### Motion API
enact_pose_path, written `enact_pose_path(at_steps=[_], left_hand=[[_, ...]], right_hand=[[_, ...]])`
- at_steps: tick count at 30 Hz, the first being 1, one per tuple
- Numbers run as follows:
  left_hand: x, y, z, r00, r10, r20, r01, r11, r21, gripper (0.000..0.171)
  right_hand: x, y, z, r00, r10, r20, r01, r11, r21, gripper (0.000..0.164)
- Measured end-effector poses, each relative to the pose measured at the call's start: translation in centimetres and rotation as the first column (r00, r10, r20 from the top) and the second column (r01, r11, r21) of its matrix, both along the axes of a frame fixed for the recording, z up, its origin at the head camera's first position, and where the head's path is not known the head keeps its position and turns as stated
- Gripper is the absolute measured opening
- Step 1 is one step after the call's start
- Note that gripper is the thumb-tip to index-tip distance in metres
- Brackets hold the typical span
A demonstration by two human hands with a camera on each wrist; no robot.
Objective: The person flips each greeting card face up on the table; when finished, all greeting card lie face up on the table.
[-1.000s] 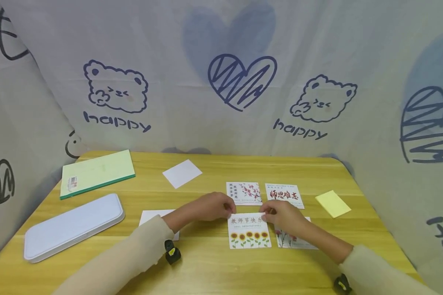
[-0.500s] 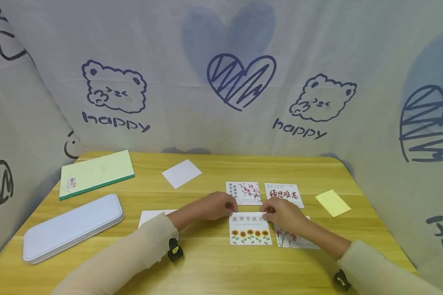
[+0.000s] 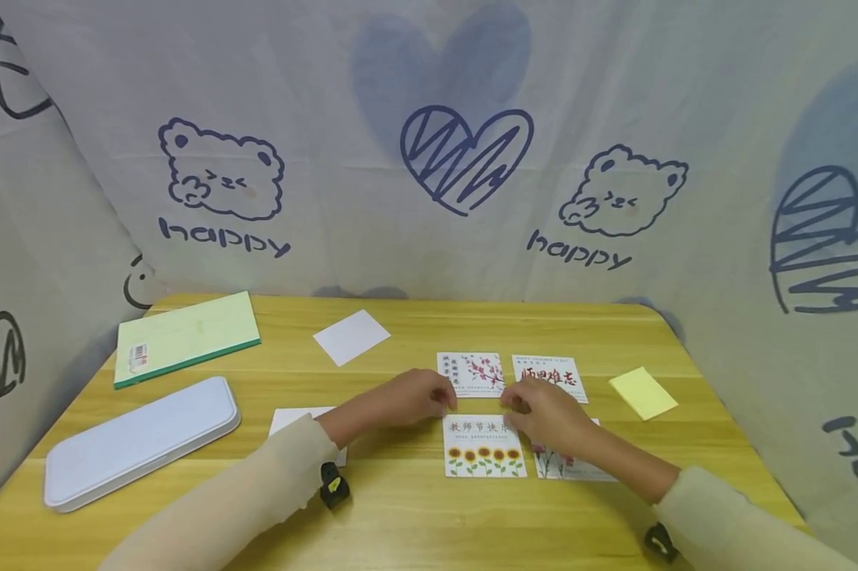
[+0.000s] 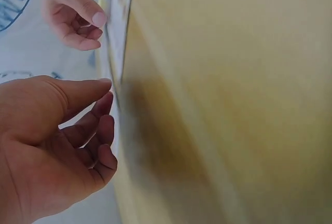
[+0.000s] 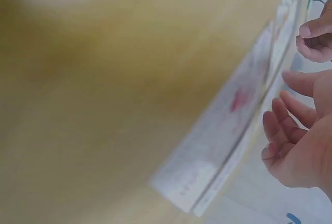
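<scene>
A white card with a row of sunflowers [image 3: 484, 458] lies flat on the table in the head view, below two other printed cards. My left hand [image 3: 425, 396] hovers at its upper left corner, fingers loosely bent. In the left wrist view, thumb and index tips of the left hand [image 4: 57, 136] stand near the card's end, holding nothing. My right hand [image 3: 553, 420] is at the upper right corner, covering a bit of the print. The right wrist view shows a gap between thumb and fingers of the right hand [image 5: 306, 143]. Beneath this hand, a flower-printed card [image 3: 568, 466] is partly hidden.
Behind the hands lie a blossom card [image 3: 475, 374] and a card with red lettering [image 3: 549, 381]. A yellow sticky pad [image 3: 643, 393] sits at right. Leftward are a blank white card [image 3: 352, 337], a half-covered white card [image 3: 296, 417], a green notebook [image 3: 186, 337] and a white case [image 3: 142, 444].
The sunflower card, pinched at its upper corners before, shifted slightly up and right and now lies flat. Both hands have let go and lifted slightly off its corners.
</scene>
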State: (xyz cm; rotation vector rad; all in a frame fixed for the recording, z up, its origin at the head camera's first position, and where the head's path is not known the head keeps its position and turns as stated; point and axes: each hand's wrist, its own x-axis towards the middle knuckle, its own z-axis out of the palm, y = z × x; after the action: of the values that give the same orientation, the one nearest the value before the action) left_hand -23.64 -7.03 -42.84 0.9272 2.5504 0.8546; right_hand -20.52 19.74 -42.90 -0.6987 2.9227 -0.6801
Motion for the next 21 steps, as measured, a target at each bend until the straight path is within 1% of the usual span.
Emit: enact_pose_path(at_steps=[4, 7, 10, 12, 15, 17, 21], left_hand=[[-0.6, -2.1, 1.0, 0.997, 0.082, 0.002, -0.082, 0.996, 0.036, 0.011], [-1.2, -4.5, 1.8, 0.988, 0.153, -0.02, -0.152, 0.987, 0.045, 0.015], [-2.1, -7.4, 2.3, 0.974, 0.224, -0.025, -0.222, 0.972, 0.07, 0.018], [-2.8, -9.3, 2.5, 0.961, 0.275, -0.011, -0.273, 0.958, 0.09, 0.02], [-3.8, -12.1, 2.4, 0.938, 0.347, 0.017, -0.347, 0.934, 0.092, 0.021], [-4.5, -13.7, 2.3, 0.924, 0.38, 0.028, -0.381, 0.922, 0.065, 0.023], [-5.9, -16.3, 2.1, 0.91, 0.415, 0.025, -0.415, 0.91, -0.006, 0.028]], right_hand=[[-1.2, -1.3, 1.4, 0.999, 0.008, 0.051, -0.003, 0.996, -0.093, 0.023], [-2.4, -2.9, 2.5, 0.995, 0.033, 0.091, -0.016, 0.984, -0.175, 0.027], [-3.7, -4.7, 3.1, 0.99, 0.062, 0.129, -0.027, 0.966, -0.258, 0.03], [-4.6, -6.1, 3.2, 0.985, 0.079, 0.152, -0.03, 0.953, -0.302, 0.033], [-6.4, -8.3, 2.8, 0.983, 0.103, 0.155, -0.047, 0.944, -0.327, 0.037], [-7.6, -9.8, 2.5, 0.981, 0.11, 0.162, -0.05, 0.942, -0.332, 0.04], [-10.0, -12.8, 1.7, 0.976, 0.132, 0.171, -0.065, 0.935, -0.35, 0.043]])
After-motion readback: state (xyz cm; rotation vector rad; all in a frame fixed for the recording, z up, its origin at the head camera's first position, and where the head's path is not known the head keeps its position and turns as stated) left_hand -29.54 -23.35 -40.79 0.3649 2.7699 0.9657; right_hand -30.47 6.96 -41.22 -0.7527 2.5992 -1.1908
